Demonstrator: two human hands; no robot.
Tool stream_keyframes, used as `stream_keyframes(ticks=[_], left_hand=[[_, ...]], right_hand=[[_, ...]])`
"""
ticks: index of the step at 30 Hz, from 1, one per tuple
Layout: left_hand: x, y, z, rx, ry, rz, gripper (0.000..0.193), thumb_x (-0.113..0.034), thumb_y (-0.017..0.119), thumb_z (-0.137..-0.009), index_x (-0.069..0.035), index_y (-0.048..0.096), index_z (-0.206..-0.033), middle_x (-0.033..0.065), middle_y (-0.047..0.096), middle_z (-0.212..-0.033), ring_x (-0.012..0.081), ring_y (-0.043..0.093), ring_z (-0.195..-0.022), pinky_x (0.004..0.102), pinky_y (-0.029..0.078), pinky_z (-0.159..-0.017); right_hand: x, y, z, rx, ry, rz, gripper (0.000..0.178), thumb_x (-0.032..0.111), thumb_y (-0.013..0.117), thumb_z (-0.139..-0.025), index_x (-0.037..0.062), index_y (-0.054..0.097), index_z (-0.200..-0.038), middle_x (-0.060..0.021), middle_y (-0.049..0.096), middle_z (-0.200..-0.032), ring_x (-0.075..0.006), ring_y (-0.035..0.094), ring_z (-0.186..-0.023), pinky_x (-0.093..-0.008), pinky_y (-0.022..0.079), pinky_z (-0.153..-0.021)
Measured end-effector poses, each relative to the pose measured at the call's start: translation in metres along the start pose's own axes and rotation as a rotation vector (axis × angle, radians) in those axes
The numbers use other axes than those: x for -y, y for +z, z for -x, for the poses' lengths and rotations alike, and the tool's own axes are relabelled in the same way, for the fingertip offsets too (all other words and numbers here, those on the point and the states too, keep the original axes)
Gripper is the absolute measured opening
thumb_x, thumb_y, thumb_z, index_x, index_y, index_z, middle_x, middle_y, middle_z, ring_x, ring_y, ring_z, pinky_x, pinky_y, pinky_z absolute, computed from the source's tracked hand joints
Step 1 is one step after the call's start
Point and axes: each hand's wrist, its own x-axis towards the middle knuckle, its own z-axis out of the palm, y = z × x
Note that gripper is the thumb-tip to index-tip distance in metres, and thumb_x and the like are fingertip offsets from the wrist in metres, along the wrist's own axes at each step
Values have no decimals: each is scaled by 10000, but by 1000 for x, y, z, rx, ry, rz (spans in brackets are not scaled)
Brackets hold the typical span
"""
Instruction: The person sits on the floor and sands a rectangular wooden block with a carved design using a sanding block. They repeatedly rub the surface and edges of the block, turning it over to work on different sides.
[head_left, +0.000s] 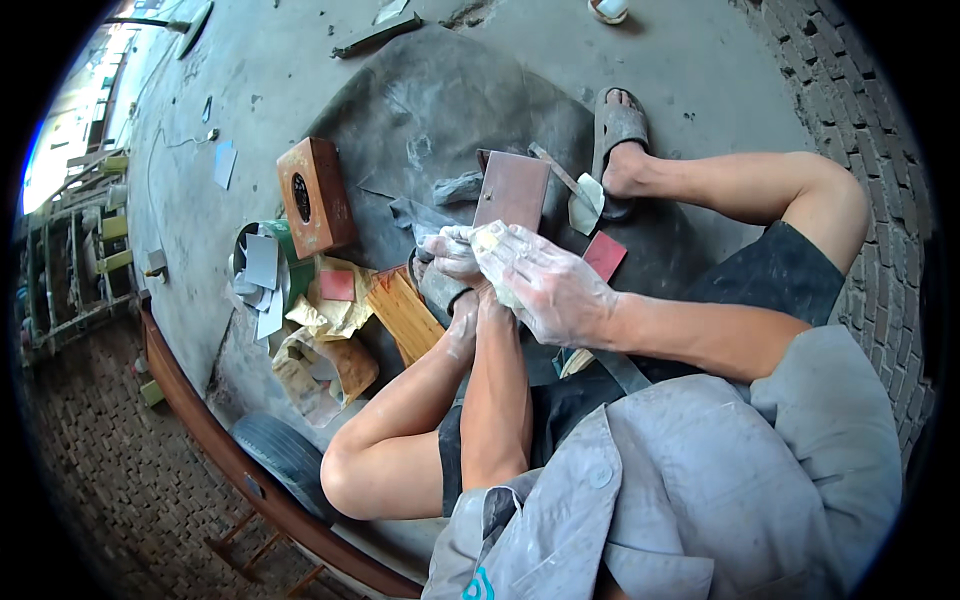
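My two hands meet above my left foot, both coated in white powder. My right hand (555,288) is closed around a pale, crumpled wad (490,240) that looks like cloth; its exact kind is unclear. Against it, my left hand (450,256) has its fingers curled, and whatever they hold is hidden. Just beyond the hands stands a mauve-brown, flat-faced box (515,188) with a small knob-like spot. A grey crumpled rag (458,188) lies to its left. On its right is a flat-handled scraper (556,168) beside a whitish sheet (586,206).
A brown wooden box (328,190) with an oval opening stands at left, near a green bucket (298,262) stuffed with paper sheets. A yellow-grained board (402,312) and red sandpaper (604,257) lie close by. A dark mat (470,90) covers the floor; a tyre (282,458) lies lower left.
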Motion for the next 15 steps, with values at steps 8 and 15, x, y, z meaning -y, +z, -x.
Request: stream_keyframes(ticks=[8, 15], left_hand=[[1, -4, -1, 18, 11, -6, 602, -505, 293, -1170, -87, 447, -766, 14, 530, -653, 141, 475, -573, 326, 415, -530], [3, -4, 0, 18, 35, -35, 585, -499, 303, -1172, -94, 438, -772, 8, 525, -667, 133, 471, -582, 322, 412, -530]], right_hand=[[6, 5, -2, 0, 3, 15, 581, 157, 590, -891, -159, 568, -1378, -351, 610, -1398, -455, 579, -1364, -504, 370, -1241], [-1, 4, -18, -7, 14, -52, 549, 139, 585, -911, -150, 566, -1378, -340, 566, -1472, -431, 572, -1387, -499, 388, -1233]])
